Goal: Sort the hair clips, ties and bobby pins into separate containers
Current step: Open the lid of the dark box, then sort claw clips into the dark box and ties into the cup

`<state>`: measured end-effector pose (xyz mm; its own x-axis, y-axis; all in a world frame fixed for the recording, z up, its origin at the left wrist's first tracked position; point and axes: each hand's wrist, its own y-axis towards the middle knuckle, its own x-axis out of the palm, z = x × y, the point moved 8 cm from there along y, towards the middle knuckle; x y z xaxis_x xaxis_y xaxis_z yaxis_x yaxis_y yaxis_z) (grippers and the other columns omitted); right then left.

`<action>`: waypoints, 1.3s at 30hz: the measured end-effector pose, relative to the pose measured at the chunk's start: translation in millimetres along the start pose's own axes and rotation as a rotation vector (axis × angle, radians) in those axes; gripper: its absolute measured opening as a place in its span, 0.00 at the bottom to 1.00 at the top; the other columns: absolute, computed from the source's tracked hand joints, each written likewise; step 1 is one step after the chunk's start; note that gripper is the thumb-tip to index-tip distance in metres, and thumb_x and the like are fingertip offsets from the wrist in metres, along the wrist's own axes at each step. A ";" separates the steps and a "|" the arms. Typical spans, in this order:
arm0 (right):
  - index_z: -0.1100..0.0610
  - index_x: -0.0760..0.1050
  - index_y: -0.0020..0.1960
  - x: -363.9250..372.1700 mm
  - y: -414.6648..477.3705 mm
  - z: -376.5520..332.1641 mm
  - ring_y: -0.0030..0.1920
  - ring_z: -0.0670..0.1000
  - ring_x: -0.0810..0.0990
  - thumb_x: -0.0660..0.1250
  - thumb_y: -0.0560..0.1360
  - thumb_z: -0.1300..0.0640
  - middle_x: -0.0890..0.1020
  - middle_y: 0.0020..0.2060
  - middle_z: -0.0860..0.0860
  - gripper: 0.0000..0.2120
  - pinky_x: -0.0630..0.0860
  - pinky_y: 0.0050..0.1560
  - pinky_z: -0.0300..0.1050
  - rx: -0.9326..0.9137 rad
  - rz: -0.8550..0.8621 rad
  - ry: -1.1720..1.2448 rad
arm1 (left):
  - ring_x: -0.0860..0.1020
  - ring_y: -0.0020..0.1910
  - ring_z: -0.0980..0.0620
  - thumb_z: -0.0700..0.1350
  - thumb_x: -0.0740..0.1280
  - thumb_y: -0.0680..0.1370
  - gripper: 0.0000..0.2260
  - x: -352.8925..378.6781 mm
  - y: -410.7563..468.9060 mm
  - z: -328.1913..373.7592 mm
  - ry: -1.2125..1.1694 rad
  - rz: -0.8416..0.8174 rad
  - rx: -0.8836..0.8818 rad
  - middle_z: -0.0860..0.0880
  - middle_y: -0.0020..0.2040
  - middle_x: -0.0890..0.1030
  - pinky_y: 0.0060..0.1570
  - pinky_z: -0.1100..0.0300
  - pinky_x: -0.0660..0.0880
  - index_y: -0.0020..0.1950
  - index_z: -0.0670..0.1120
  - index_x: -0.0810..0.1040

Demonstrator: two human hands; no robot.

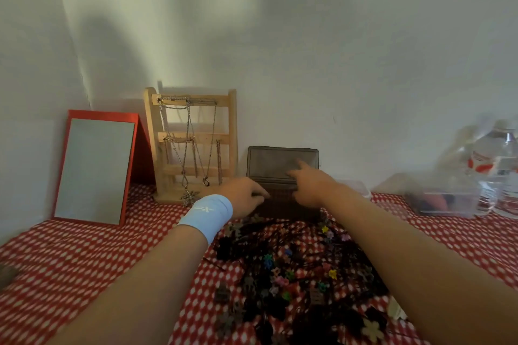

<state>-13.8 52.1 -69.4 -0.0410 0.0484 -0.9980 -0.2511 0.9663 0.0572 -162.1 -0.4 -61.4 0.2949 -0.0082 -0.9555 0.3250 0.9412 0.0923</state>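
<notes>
Both my arms reach forward to the dark box [283, 206], which stands at the back of the surface against the wall. Its lid [274, 161] is raised upright. My left hand [244, 197], with a pale blue wristband [208, 211] on the wrist, is at the box's left side. Its fingers are curled over the edge there and grip it, though the frame is blurred around the fingertips. My right hand [311, 187] is over the right part of the box. Its forefinger is stretched up to the inner face of the lid, and I see nothing grasped in it. Whether the fingertip really touches the lid I cannot tell.

The heap of hair things [297, 269] lies between my forearms, just in front of the box, on the red-and-white checked cloth [84, 255] that covers the surface. It is a tangle of dark ties and thin dark pins mixed with small flower-shaped clips in yellow, pink, blue, green and brown. They are all still together in one heap.

To the left a red-framed mirror [95, 168] leans back near the corner. Beside it stands a wooden rack [193, 137] hung with chain necklaces [187, 148]. A small clear tub [357, 186] shows just behind my right wrist. Farther right sits a larger clear container [445, 202] with dark and orange things inside, too blurred to name. Clear water bottles [501, 171] stand next to it by the edge of view.
</notes>
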 end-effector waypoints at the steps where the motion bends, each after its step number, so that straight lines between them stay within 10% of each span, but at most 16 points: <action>1: 0.49 0.57 0.80 0.5 0.0 -0.9 0.74 0.61 0.67 0.65 0.77 0.60 0.48 0.81 0.56 0.35 0.71 0.69 0.52 0.008 -0.008 -0.002 | 0.75 0.64 0.51 0.45 0.60 0.83 0.14 -1.3 -2.5 -3.2 -0.060 0.033 -0.002 0.53 0.67 0.78 0.64 0.57 0.70 0.67 0.52 0.78; 7: 0.50 0.77 0.63 -43.8 -24.2 -49.7 0.57 0.55 0.79 0.61 0.78 0.58 0.75 0.62 0.51 0.15 0.78 0.53 0.52 -0.216 0.359 -0.015 | 0.78 0.53 0.54 0.40 0.64 0.79 0.08 -20.7 -21.4 -42.5 -0.238 0.290 -0.086 0.53 0.52 0.81 0.56 0.61 0.72 0.52 0.50 0.81; 11: 0.49 0.82 0.52 -22.1 -36.1 -101.2 0.46 0.50 0.80 0.63 0.75 0.59 0.83 0.47 0.46 0.12 0.80 0.46 0.47 -0.416 0.106 -0.021 | 0.79 0.49 0.51 0.43 0.66 0.78 0.07 -0.8 -27.7 -46.1 -0.036 0.053 -0.099 0.50 0.50 0.82 0.50 0.60 0.74 0.51 0.49 0.83; 16: 0.48 0.78 0.63 12.3 -33.0 -115.6 0.50 0.54 0.80 0.68 0.75 0.63 0.82 0.51 0.50 0.19 0.80 0.50 0.50 -0.506 0.045 -0.203 | 0.78 0.42 0.47 0.47 0.66 0.76 0.08 6.8 -25.4 -42.8 0.167 0.001 -0.111 0.49 0.40 0.78 0.39 0.59 0.72 0.37 0.51 0.77; 21: 0.45 0.74 0.69 22.1 -25.8 -105.0 0.58 0.53 0.80 0.67 0.76 0.65 0.82 0.59 0.49 0.25 0.79 0.56 0.50 -0.501 0.084 -0.073 | 0.78 0.45 0.49 0.53 0.67 0.78 0.10 13.8 -28.4 -39.4 0.351 -0.118 -0.066 0.51 0.49 0.81 0.42 0.59 0.73 0.56 0.54 0.84; 29: 0.51 0.82 0.54 3.8 -22.8 -94.4 0.46 0.47 0.80 0.73 0.75 0.50 0.82 0.47 0.46 0.09 0.80 0.50 0.45 -0.443 -0.026 0.058 | 0.79 0.49 0.52 0.54 0.69 0.76 0.12 0.2 -30.8 -40.1 0.205 -0.032 -0.020 0.54 0.53 0.83 0.51 0.56 0.78 0.58 0.56 0.82; 39: 0.55 0.80 0.61 25.0 -23.6 -125.8 0.52 0.54 0.80 0.64 0.78 0.66 0.82 0.54 0.53 0.15 0.81 0.53 0.51 -0.516 -0.048 -0.089 | 0.77 0.60 0.51 0.45 0.59 0.82 0.14 -17.0 -33.4 -61.0 -0.051 0.092 -0.112 0.50 0.62 0.80 0.63 0.56 0.72 0.64 0.49 0.80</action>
<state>-130.6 -1.3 -92.3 0.0593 0.0498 -0.9970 -0.6951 0.7189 -0.0055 -232.7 -11.1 -65.4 0.3651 0.0649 -0.9287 0.1929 0.9707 0.1436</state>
